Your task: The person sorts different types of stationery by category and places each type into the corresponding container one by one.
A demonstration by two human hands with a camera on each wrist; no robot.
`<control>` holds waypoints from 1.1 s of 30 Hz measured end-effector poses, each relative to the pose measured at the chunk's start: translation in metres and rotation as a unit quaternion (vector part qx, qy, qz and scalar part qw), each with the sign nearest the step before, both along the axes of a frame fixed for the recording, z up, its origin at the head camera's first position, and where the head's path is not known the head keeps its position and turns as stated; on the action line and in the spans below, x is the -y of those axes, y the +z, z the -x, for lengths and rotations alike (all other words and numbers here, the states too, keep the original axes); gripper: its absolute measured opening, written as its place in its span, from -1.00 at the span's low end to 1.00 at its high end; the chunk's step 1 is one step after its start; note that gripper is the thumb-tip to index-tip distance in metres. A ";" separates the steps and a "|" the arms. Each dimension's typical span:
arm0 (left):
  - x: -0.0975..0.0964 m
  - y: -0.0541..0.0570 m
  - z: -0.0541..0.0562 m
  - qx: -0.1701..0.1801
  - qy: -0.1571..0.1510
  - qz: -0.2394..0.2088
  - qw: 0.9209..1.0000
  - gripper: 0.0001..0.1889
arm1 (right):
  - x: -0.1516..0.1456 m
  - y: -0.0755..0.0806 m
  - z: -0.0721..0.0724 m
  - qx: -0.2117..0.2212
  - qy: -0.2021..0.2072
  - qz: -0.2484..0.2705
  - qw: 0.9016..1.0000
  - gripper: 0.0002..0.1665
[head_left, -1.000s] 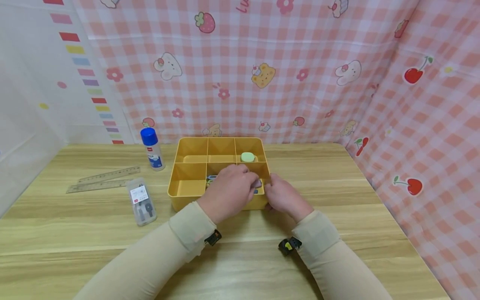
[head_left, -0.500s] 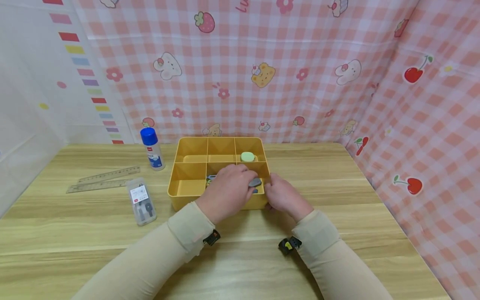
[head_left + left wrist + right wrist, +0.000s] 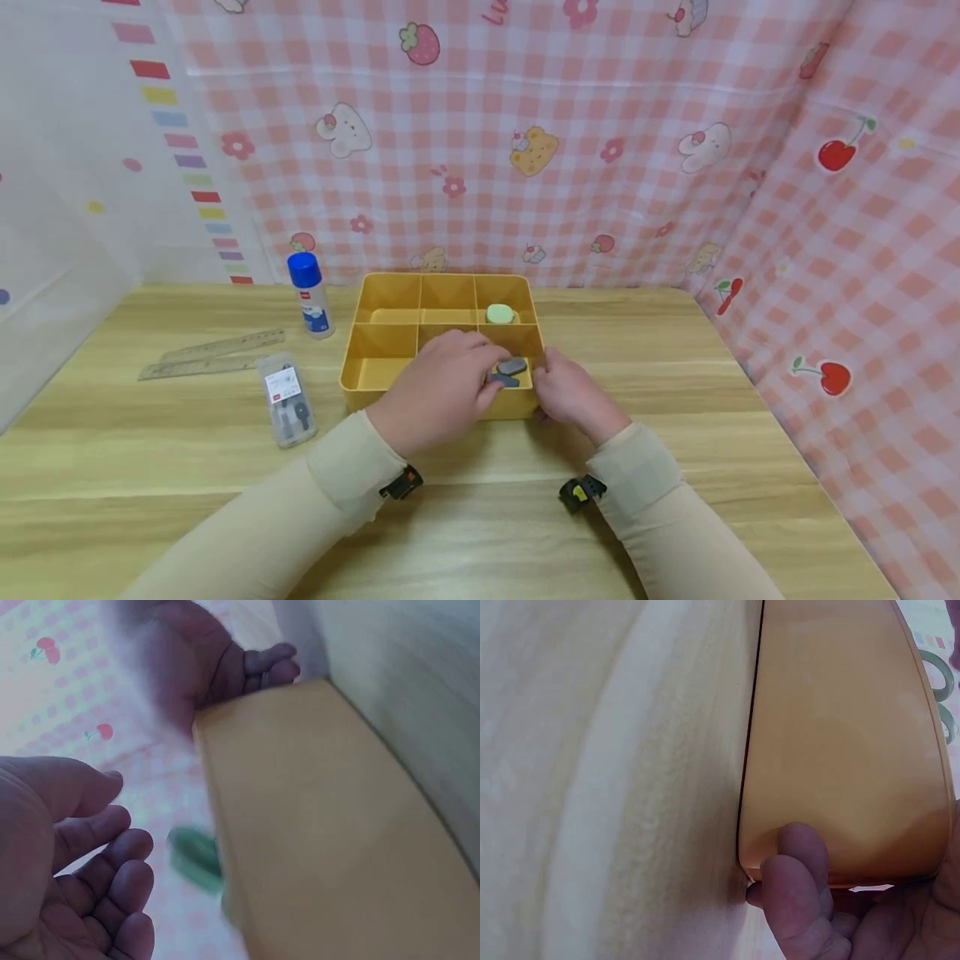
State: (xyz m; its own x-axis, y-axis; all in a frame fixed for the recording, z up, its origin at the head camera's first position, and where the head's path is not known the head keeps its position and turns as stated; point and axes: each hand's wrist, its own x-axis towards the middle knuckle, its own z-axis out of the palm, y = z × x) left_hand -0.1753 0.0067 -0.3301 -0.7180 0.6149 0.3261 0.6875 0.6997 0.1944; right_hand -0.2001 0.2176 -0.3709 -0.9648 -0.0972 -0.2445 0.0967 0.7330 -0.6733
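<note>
A yellow organizer box with six-way dividers stands on the table. My left hand hovers over its front middle compartment; in the left wrist view its fingers are loosely bent with nothing seen between them. Beside the fingertips, a grey oval piece and a darker flat piece lie in the front right compartment; their kind is unclear. My right hand grips the box's front right corner, fingers on the front wall. Green rings, like scissor handles, rise above the rim; the left hand hides them in the head view.
A pale green rounded item sits in the back right compartment. Left of the box stand a blue-capped glue bottle, two clear rulers and a transparent case with dark parts inside. A checked cloth hangs behind.
My left hand has let go of the grey oval piece, which now rests in the front right compartment, and drawn back leftward. The right hand stays at the box corner. The head view shifted slightly.
</note>
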 end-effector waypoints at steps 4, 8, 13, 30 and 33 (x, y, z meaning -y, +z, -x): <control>0.029 0.010 -0.003 0.013 0.043 -0.006 0.999 -0.63 | 0.001 0.001 -0.001 0.003 -0.008 -0.006 1.000 -0.51; 0.069 0.019 -0.003 0.043 0.112 -0.002 0.993 -0.57 | 0.002 0.002 -0.002 0.009 -0.014 0.005 1.000 -0.53; 0.127 0.022 0.001 0.104 0.190 0.021 0.976 -0.44 | 0.002 0.000 -0.001 0.016 -0.018 0.014 1.000 -0.54; 0.204 -0.024 0.017 0.292 0.270 0.151 0.905 -0.09 | 0.001 -0.002 0.001 0.032 -0.020 0.019 0.999 -0.51; 0.202 -0.027 0.016 0.311 0.280 0.132 0.899 -0.07 | 0.001 -0.003 0.001 0.027 -0.019 0.019 0.999 -0.53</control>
State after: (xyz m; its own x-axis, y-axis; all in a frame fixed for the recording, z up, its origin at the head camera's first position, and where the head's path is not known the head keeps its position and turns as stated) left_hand -0.1917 -0.1956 -0.3571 -0.9315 0.0980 -0.3503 0.0295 0.9802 0.1957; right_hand -0.2013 0.2164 -0.3736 -0.9533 -0.0712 -0.2935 0.1608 0.7028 -0.6929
